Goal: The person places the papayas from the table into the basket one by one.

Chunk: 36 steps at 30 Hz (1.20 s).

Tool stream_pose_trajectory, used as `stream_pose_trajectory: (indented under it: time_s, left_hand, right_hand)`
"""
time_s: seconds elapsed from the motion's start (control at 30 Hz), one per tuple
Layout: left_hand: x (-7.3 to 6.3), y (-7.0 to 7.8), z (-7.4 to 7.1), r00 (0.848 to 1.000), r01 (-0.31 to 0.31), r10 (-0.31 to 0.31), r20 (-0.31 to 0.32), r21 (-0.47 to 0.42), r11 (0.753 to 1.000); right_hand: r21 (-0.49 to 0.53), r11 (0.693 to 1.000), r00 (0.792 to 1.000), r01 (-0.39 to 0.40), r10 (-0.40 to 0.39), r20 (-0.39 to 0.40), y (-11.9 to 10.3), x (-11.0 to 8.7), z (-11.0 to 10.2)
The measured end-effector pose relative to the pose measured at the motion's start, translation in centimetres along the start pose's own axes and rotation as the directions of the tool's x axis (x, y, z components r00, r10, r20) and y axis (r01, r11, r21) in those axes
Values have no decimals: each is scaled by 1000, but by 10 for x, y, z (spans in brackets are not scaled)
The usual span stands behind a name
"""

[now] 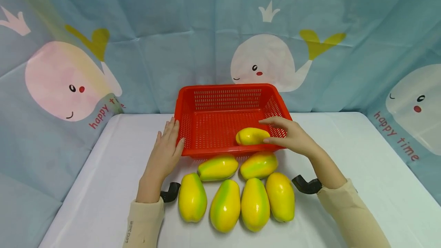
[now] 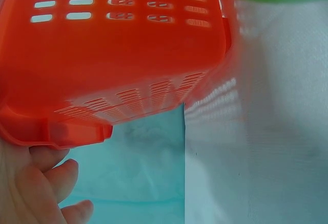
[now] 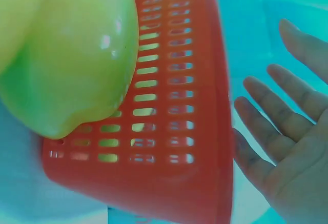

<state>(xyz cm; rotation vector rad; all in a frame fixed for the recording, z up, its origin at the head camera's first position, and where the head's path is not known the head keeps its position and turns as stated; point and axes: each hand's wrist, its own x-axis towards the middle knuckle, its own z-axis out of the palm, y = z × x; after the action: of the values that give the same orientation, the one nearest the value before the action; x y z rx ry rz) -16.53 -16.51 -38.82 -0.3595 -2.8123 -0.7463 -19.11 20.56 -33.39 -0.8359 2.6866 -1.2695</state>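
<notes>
A yellow papaya (image 1: 252, 136) lies in the red basket (image 1: 186, 152), near its front right corner. My right hand (image 1: 293, 135) is over the basket's right side, fingers spread and thumb beside that papaya. In the right wrist view this hand (image 3: 292, 147) shows an empty palm beyond the basket rim. My left hand (image 1: 164, 151) rests against the left rim with its fingers extended. Its fingers (image 2: 60, 179) show just below the rim in the left wrist view, where its thumb is hidden.
Several yellow-green papayas lie on the white table (image 1: 113, 171) in front of the basket. Two of them, a left papaya (image 1: 218, 167) and a right papaya (image 1: 259, 165), are close to its front wall. Behind hangs a blue whale-print curtain (image 1: 172, 60).
</notes>
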Motion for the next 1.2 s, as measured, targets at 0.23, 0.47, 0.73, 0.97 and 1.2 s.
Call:
stream_pose_trajectory:
  time_s: [0.23, 0.47, 0.73, 0.97, 1.2]
  left_hand:
    - [0, -1, 0, 1000, -1, 1, 5, -9, 1000]
    - [1, -1, 1, 1000, -8, 8, 10, -14, 1000]
    - [2, -2, 0, 1000, -14, 14, 9, -15, 1000]
    - [4, -3, 1, 1000, -19, 19, 11, -9, 1000]
    - [3, -3, 1, 1000, -9, 9, 17, -18, 1000]
  right_hand:
    - [1, 995, 990, 97, -96, -99, -1, -33, -3]
    - [37, 987, 983, 153, -149, -105, 2, -61, -3]
    - [37, 992, 989, 117, -114, -95, 9, -88, 3]
    - [57, 995, 996, 81, -79, -27, 12, -100, 5]
    - [65, 997, 996, 42, -47, 80, 18, -101, 4]
